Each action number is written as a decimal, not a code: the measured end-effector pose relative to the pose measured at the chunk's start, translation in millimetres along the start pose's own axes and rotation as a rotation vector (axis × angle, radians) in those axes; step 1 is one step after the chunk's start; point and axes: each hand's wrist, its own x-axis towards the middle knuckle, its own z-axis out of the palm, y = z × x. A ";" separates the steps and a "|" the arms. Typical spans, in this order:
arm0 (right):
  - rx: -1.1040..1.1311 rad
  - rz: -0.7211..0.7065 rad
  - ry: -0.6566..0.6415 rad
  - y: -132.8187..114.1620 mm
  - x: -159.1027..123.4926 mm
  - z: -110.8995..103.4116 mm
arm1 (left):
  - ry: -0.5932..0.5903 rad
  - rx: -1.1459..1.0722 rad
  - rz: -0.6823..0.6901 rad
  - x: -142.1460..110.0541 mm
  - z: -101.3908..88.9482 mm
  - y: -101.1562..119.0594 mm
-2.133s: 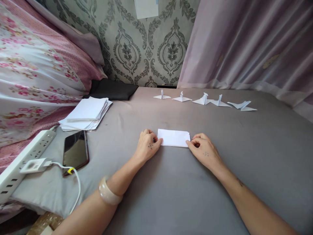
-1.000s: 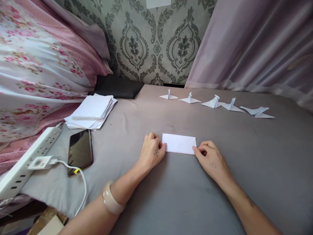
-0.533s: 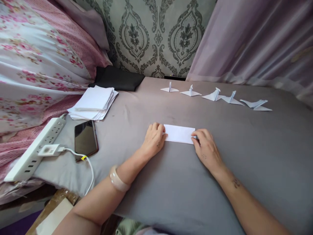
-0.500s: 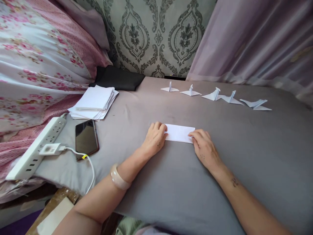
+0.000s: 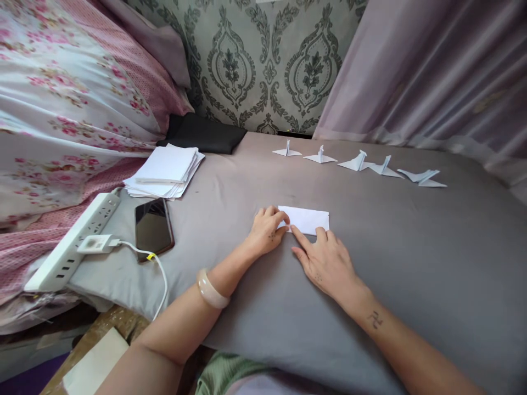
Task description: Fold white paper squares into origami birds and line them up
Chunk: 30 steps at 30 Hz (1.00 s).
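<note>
A white sheet of paper (image 5: 308, 217), folded into a flat rectangle, lies on the grey cloth in front of me. My left hand (image 5: 268, 230) pinches its left end between thumb and fingers. My right hand (image 5: 325, 257) rests over the near edge with fingers stretched out. Its index fingertip presses on the paper close to my left fingertips, while its thumb sits apart on the cloth. Farther back, several folded paper cranes (image 5: 320, 156) stand in a row with wings spread.
A stack of white paper (image 5: 167, 167) lies at the left, in front of a black folder-like item (image 5: 206, 133). Nearer are a phone (image 5: 153, 227) and a white power strip (image 5: 74, 241) with a plugged charger (image 5: 97, 244) and cable. Pinkish curtains (image 5: 395, 71) hang at the right.
My right hand has left the paper's right end and moved left along the near edge, its fingers straightening. My left hand keeps its pinch on the left end. The view has shifted slightly.
</note>
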 end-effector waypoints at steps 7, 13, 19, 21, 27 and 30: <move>-0.086 -0.013 0.037 -5.0 -1.6 0.4 | -0.081 -0.117 -0.100 0.2 -13.1 8.5; -0.025 0.021 -0.034 -6.1 -1.0 -4.5 | -0.104 -0.139 -0.127 0.9 -16.2 9.5; 0.023 0.035 -0.059 -2.1 -5.0 -7.9 | -0.115 -0.132 -0.088 1.0 -15.6 4.9; 0.031 0.033 -0.064 0.3 -6.9 -8.5 | -0.115 -0.116 -0.078 0.1 -15.0 2.1; 0.001 0.075 -0.079 6.8 -13.9 -8.5 | -0.055 0.139 0.076 -7.8 -14.0 4.1; -0.033 0.091 -0.079 8.8 -16.5 -8.9 | -0.160 0.317 0.298 -14.7 -13.6 19.2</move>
